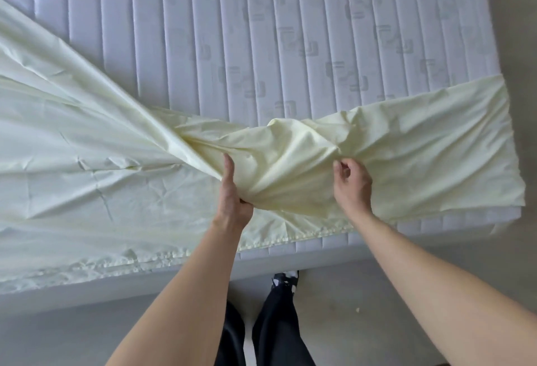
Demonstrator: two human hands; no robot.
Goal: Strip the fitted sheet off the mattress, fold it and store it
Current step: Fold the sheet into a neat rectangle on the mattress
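A pale yellow fitted sheet (87, 168) lies bunched across the near half of a white quilted mattress (232, 31), whose far half is bare. The sheet still covers the near left edge and the near right corner. My left hand (232, 191) grips a gathered fold of the sheet in the middle. My right hand (353, 182) pinches the sheet just to the right of that bunch. Its elastic hem (279, 239) shows along the mattress's near side.
I stand at the near side of the bed, my dark trouser legs and a patterned sock (284, 281) close to the mattress edge. Beige floor (363, 293) runs along the near side and the right of the bed.
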